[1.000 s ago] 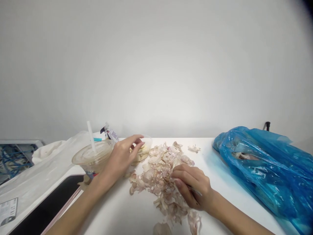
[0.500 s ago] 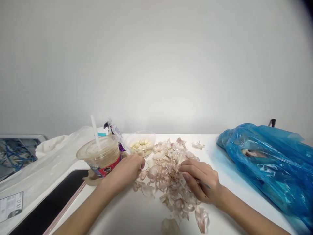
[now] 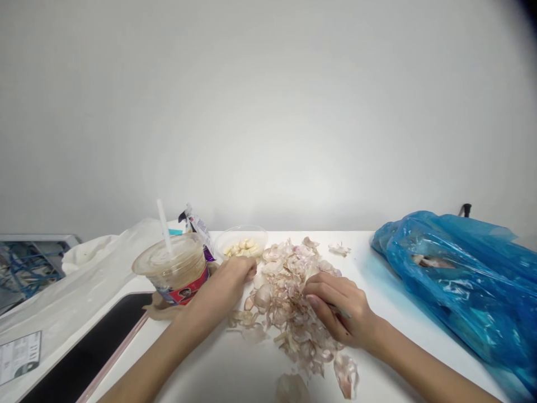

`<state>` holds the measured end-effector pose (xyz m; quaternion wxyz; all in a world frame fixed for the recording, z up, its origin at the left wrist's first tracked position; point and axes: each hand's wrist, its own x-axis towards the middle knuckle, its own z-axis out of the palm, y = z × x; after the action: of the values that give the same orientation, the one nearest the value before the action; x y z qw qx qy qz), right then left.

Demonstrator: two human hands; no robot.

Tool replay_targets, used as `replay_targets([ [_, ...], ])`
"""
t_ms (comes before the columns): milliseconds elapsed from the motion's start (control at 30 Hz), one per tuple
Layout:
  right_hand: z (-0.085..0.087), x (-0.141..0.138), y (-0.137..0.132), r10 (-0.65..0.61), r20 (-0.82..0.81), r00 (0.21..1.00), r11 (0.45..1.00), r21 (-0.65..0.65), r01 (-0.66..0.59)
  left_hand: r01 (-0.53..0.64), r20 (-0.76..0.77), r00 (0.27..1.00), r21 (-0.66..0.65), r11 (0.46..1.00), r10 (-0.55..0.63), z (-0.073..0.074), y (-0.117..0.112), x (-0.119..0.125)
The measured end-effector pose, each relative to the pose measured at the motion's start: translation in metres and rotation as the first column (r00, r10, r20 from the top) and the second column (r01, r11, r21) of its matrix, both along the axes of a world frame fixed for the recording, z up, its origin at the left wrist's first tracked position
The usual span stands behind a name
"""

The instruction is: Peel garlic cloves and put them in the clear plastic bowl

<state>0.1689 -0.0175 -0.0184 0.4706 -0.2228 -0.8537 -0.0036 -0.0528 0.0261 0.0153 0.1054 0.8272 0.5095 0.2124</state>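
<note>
A heap of pale pink garlic skins (image 3: 289, 296) lies on the white table (image 3: 235, 375). My left hand (image 3: 222, 288) rests at the heap's left edge with its fingers curled, the tips near a clove in the skins; what they hold is hidden. My right hand (image 3: 335, 310) lies on the right side of the heap, fingers bent and pinched round a thin pale tool. Just behind the left hand stands a clear bowl (image 3: 241, 242) of peeled cloves.
A lidded drink cup with a straw (image 3: 174, 268) stands left of the bowl. A blue plastic bag (image 3: 457, 274) fills the right side. A dark tablet (image 3: 84, 352) and a white bag (image 3: 79, 274) lie at the left. A wall rises behind.
My left hand left the bowl of cloves and came down to the left edge of the skin heap. My right hand stayed on the heap, shifting slightly.
</note>
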Motion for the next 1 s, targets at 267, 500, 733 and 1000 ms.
replay_targets([
  [267,0.0,-0.008,0.001,-0.068,0.066,0.995,0.997,0.033,0.066,0.177,0.682,0.731,-0.151,0.973,-0.028,-0.008,-0.026,0.039],
  [500,0.009,-0.005,-0.008,-0.097,-0.136,0.986,0.994,-0.06,0.089,0.232,0.757,0.654,-0.185,0.955,-0.012,-0.03,-0.035,0.047],
  [733,0.011,-0.004,-0.004,-0.161,-0.34,0.927,0.982,-0.145,0.118,0.373,0.851,0.524,-0.241,0.896,0.011,-0.037,-0.038,0.053],
  [1000,0.001,-0.007,0.0,-0.045,-0.127,0.991,0.984,-0.176,0.022,0.292,0.864,0.492,-0.284,0.913,0.111,-0.038,-0.035,0.053],
])
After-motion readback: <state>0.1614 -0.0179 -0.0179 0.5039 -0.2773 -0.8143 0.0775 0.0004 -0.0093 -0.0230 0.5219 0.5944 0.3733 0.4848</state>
